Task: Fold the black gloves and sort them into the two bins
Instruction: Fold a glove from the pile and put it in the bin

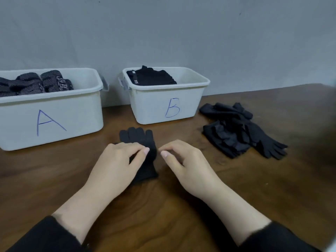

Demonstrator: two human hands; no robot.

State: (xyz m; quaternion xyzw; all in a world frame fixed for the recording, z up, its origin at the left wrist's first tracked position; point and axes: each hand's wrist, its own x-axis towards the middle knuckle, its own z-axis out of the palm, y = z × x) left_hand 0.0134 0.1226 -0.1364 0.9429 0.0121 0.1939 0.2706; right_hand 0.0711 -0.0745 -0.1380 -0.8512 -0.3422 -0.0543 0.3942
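Wood table (272,188) against grey wall (200,33); left grip (116,160) pinches glove (140,140), right grip (187,160) loosely curled, empty.

We see brown wood-grain table (272,188) spanning 3 to 9 o'clock; plain grey wall (181,33) behind at 12 o'clock.

Table (236,188) is showing brown wood grain with a dull sheen. Bin A (76,115) and bin B (151,106) are looking like smooth matt white plastic. Glove (138,138) just beyond the fingers (145,151) is reading as matt black knit cloth.
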